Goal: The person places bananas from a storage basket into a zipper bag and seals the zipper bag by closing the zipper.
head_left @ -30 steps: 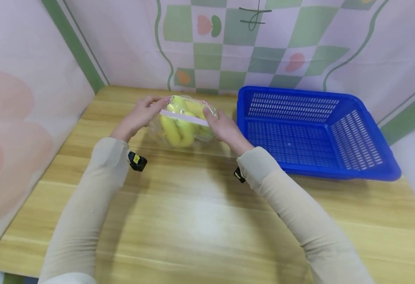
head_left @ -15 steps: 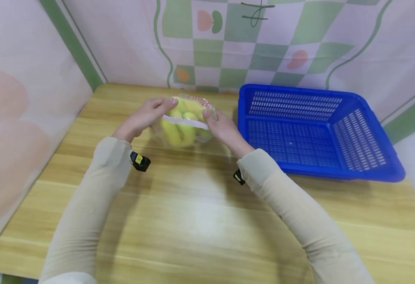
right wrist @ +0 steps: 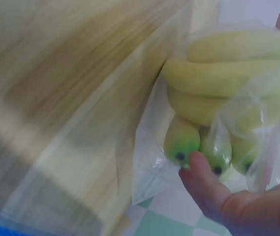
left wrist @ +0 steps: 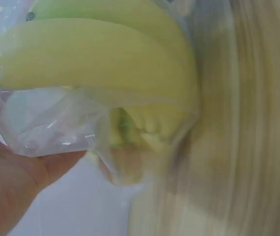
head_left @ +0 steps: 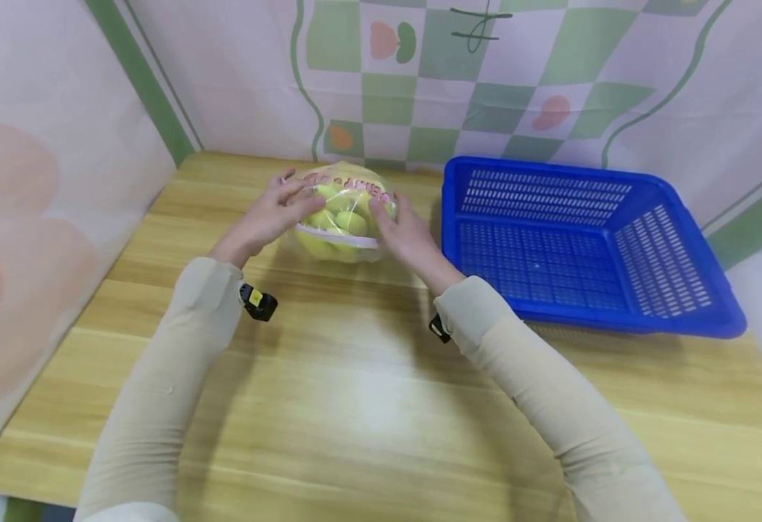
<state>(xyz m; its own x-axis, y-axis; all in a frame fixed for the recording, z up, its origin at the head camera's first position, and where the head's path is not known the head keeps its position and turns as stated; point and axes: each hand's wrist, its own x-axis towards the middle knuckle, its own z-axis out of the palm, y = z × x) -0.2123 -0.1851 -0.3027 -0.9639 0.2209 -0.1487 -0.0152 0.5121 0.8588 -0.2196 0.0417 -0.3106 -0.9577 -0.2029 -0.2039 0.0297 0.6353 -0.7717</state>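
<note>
A clear zip bag of bananas (head_left: 344, 217), with a pale pink closure strip and red print, stands between my two hands near the table's back edge. My left hand (head_left: 266, 221) holds its left side, thumb on the front, fingers at the upper corner. In the left wrist view that hand (left wrist: 12, 177) lies against the loose film, below a long yellow banana (left wrist: 91, 54). On the right side my right hand (head_left: 410, 235) holds the bag. The right wrist view shows one fingertip (right wrist: 199, 160) by the greenish banana tips (right wrist: 182, 147); its other fingers are hidden.
Just right of the bag sits a blue perforated plastic basket (head_left: 589, 315) on the wooden table (head_left: 354, 406). A patterned cloth (head_left: 387, 101) hangs behind the table, and another pale cloth hangs along its left side.
The bag has tipped between my hands: its closure strip is lower at the front and more of the red print faces up. The left fingers have spread over its upper corner. The basket stays put.
</note>
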